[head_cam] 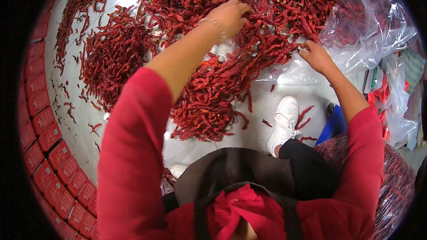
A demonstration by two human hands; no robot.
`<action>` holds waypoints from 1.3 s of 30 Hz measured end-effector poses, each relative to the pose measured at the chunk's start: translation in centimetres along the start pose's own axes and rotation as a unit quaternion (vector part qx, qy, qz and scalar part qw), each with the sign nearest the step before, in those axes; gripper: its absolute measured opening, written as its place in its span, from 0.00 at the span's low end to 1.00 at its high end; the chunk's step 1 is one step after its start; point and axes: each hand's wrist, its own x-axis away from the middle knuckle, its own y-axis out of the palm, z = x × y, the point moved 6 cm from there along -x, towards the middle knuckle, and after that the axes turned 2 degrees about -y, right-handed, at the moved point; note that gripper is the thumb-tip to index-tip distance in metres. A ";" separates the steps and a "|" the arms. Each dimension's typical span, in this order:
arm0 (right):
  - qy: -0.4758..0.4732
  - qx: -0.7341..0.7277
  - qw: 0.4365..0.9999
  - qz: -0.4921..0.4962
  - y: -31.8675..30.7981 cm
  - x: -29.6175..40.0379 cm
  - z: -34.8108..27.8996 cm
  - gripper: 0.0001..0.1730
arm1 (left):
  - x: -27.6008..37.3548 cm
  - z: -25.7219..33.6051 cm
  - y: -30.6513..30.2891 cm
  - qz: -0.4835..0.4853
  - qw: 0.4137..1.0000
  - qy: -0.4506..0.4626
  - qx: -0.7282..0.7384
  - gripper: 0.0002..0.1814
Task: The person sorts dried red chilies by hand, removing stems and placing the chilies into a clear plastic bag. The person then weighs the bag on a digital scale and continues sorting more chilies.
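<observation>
Dried red chili peppers [213, 96] lie in heaps across a pale tiled floor. My left hand [228, 16], with a bracelet at its wrist, reaches into the upper middle heap, fingers bent and apart over the chilies; whether it grips any is not plain. Toward the right, my right hand [310, 53] pinches the stem end of a chili at the heap's edge, beside a clear plastic bag [370, 46] that holds more chilies.
Stacked red packages [43, 120] line the left side. Another chili heap [113, 56] lies left of centre, with scattered pieces around it. On the right are a blue object [333, 125], plastic wrapping [397, 100] and a chili-filled bag [395, 180]. My white shoe [286, 116] stands among loose chilies.
</observation>
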 end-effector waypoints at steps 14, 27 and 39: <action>0.060 0.006 0.980 -0.192 3.1 0.2 1.2 0.18 | 3.4 -6.3 -2.8 0.138 0.958 -0.183 0.172 0.09; 0.100 -0.536 0.800 -0.251 8.7 -3.5 -14.6 0.20 | 5.5 -5.0 1.4 -0.055 0.933 -0.200 0.293 0.11; -0.206 -0.104 0.910 -0.344 1.3 11.9 -20.6 0.34 | 30.3 -2.1 -5.6 -0.070 0.881 -0.091 0.460 0.10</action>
